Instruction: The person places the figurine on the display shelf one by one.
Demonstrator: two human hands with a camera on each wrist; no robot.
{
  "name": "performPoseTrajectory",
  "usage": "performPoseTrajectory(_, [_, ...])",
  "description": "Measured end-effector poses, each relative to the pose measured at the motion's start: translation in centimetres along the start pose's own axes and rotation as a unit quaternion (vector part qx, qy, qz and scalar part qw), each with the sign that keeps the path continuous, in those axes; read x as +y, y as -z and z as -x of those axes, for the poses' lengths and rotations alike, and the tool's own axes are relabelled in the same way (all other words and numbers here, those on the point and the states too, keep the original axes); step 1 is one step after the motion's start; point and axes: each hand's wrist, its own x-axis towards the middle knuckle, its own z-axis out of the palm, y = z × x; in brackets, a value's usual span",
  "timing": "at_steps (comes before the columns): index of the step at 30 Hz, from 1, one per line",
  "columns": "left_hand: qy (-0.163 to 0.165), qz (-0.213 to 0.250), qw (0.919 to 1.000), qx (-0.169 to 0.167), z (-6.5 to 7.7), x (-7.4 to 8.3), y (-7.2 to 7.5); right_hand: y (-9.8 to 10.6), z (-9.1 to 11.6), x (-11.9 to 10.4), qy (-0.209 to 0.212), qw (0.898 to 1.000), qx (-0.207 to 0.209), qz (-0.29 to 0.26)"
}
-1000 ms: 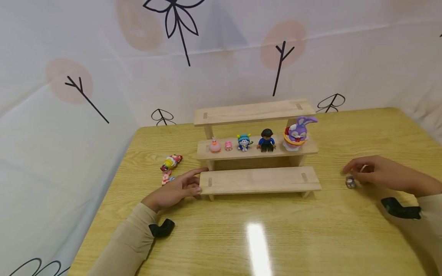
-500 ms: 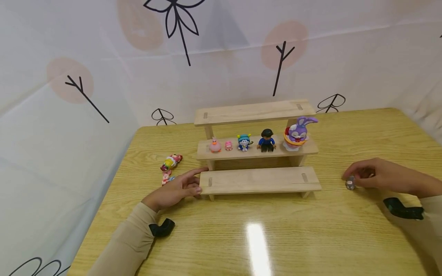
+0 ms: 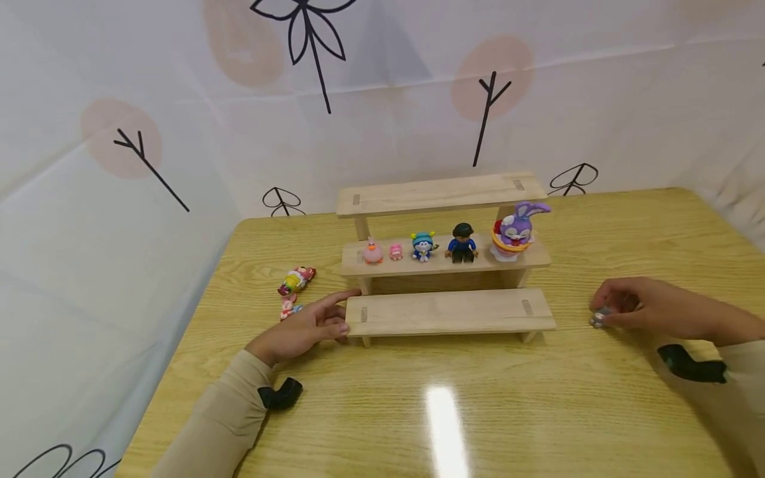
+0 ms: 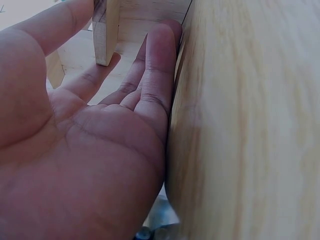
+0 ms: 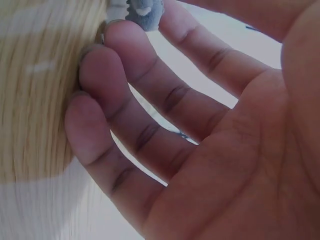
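At the right of the head view, my right hand (image 3: 663, 309) pinches a small grey figurine (image 3: 599, 317) between thumb and fingertips, low over the table. The right wrist view shows only part of this grey figurine (image 5: 146, 12) at its top edge, with the other fingers curled against the wood. My left hand (image 3: 307, 330) grips the left end of the lowest step of a three-tier wooden shelf (image 3: 448, 312), thumb at the front corner and index finger at the back. Seen from the left wrist, the board end (image 4: 106, 32) lies between thumb and index finger.
Along the middle step stand a pink bird (image 3: 373, 252), a tiny pink figure (image 3: 396, 251), a blue-hatted figure (image 3: 423, 247), a black-haired toy person (image 3: 462, 243) and a purple rabbit (image 3: 515, 232). Left of the shelf lie a colourful figurine (image 3: 296, 281) and a pink-and-white one (image 3: 288, 309).
My right hand has closed its fingertips on the grey figurine and shifted it slightly left. The left hand and the shelf have stayed put.
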Motion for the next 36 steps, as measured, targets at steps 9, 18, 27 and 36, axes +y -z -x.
performPoseTrajectory(9, [0.0,-0.003,1.0,0.002,-0.1,0.2,0.0,-1.4,-0.8,-2.2,0.006,0.998,0.038,0.049])
performPoseTrajectory(18, [0.007,-0.006,1.0,0.004,-0.1,0.2,-0.1,-1.9,-1.4,-3.6,-0.036,0.996,0.035,0.068])
performPoseTrajectory(27, [0.005,-0.001,0.9999,0.009,0.3,0.1,-0.2,-2.5,-2.4,-4.6,-0.024,0.993,0.068,0.093])
performPoseTrajectory(36, [0.005,0.001,1.0,0.002,0.2,0.1,-0.2,-3.0,-2.5,-5.1,-0.036,0.995,0.046,0.084])
